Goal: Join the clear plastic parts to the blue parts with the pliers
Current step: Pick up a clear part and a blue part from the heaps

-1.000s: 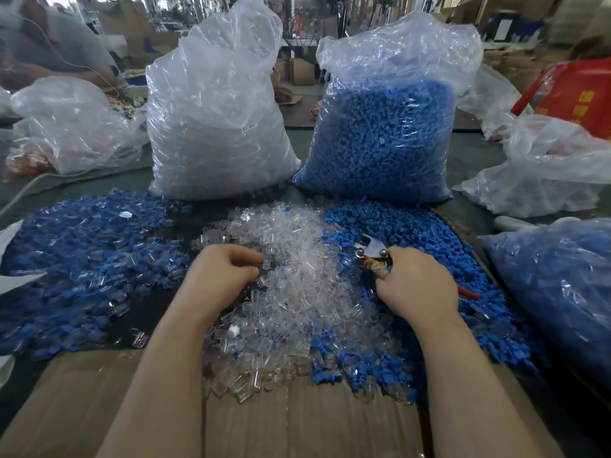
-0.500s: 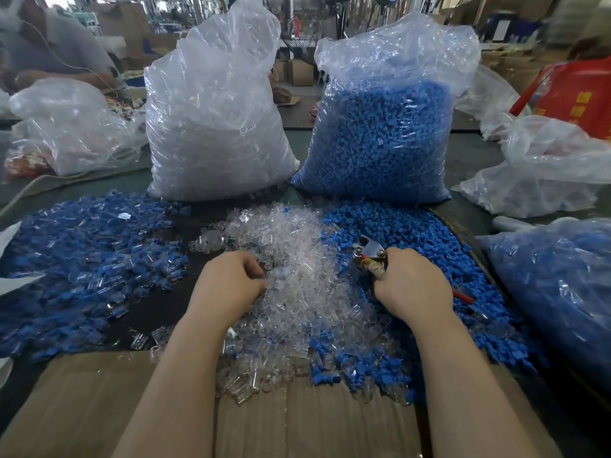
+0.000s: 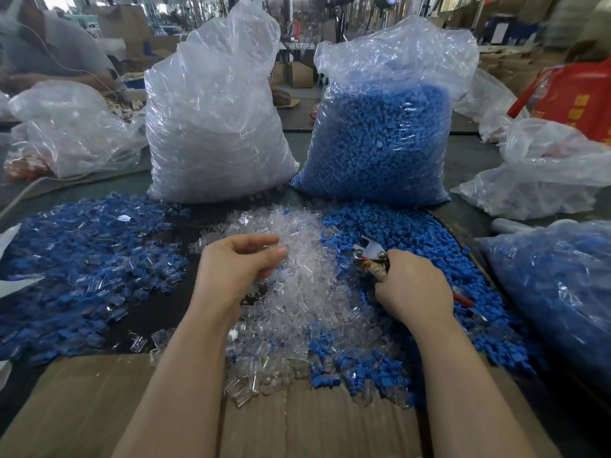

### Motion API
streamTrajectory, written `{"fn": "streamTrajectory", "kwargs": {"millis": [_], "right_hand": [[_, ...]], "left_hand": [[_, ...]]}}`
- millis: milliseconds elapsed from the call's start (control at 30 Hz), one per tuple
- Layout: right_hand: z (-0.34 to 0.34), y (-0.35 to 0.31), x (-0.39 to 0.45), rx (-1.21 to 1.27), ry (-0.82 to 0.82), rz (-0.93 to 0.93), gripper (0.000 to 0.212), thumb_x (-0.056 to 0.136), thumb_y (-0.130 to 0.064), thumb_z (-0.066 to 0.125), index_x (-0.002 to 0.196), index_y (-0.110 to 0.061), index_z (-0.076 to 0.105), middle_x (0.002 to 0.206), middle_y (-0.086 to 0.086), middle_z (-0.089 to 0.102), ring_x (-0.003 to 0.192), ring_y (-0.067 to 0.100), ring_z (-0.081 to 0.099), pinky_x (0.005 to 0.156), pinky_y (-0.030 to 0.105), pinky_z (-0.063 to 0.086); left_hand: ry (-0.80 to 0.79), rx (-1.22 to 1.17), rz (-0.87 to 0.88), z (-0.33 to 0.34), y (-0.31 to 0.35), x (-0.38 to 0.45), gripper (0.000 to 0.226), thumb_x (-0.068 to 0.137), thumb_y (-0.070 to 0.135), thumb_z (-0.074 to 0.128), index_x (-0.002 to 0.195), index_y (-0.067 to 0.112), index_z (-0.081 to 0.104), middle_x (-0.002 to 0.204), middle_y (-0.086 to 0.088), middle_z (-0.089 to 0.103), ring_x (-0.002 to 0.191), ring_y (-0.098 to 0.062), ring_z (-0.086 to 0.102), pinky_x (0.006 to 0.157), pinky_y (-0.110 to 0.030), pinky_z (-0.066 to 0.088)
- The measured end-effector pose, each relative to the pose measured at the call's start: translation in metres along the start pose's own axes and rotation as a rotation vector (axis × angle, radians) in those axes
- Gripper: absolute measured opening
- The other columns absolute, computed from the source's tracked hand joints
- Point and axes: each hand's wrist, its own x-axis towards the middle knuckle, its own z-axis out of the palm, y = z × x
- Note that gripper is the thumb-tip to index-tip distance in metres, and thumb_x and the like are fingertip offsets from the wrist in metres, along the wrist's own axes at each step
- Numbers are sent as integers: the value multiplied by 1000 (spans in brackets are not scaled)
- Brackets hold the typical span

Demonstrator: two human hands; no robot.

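Over the clear parts pile (image 3: 297, 292) | left hand (image 3: 236, 269) is hovering, fingers curled, contents unclear | right hand (image 3: 413, 289) is gripping pliers (image 3: 368, 254) | blue parts pile (image 3: 413, 233) lying beneath right hand, nearer it

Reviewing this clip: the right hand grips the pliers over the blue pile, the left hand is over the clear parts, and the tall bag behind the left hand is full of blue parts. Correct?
Not quite. In the head view the tall bag behind the left hand holds clear parts; the bag of blue parts stands to its right. The rest holds: the right hand grips the pliers over the blue pile.
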Motion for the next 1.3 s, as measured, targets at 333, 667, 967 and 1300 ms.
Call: {"fn": "streamTrajectory", "kwargs": {"millis": [333, 667, 967, 1300], "right_hand": [[-20, -9, 1, 388, 144, -37, 25, 85, -45, 70, 93, -24, 58, 84, -4, 63, 79, 22, 58, 69, 37, 48], [-25, -28, -11, 933, 70, -278, 10, 87, -19, 73, 87, -26, 66, 80, -12, 69, 75, 5, 64, 66, 17, 52], [-16, -34, -12, 860, 90, -310, 6, 88, -18, 71, 92, -19, 67, 79, -3, 66, 74, 14, 62, 67, 35, 53], [-15, -39, -12, 889, 93, -335, 5, 88, -21, 72, 91, -17, 71, 74, -8, 69, 70, 7, 64, 61, 26, 53]], "left_hand": [[-104, -295, -97, 26, 10, -10, 37, 60, 11, 77, 96, 8, 75, 87, -9, 77, 79, -14, 74, 65, -20, 58], [-154, -327, -151, 53, 7, -22, 12, 81, 3, 73, 93, 5, 70, 75, -6, 76, 70, -13, 74, 58, -19, 57], [-114, -327, -118, 55, 9, -22, 6, 81, 2, 74, 86, 5, 73, 76, -9, 76, 68, -14, 73, 57, -19, 56], [-40, -316, -59, 56, 11, -25, 9, 82, 4, 75, 89, 2, 71, 76, -8, 76, 68, -14, 74, 57, -19, 56]]}}
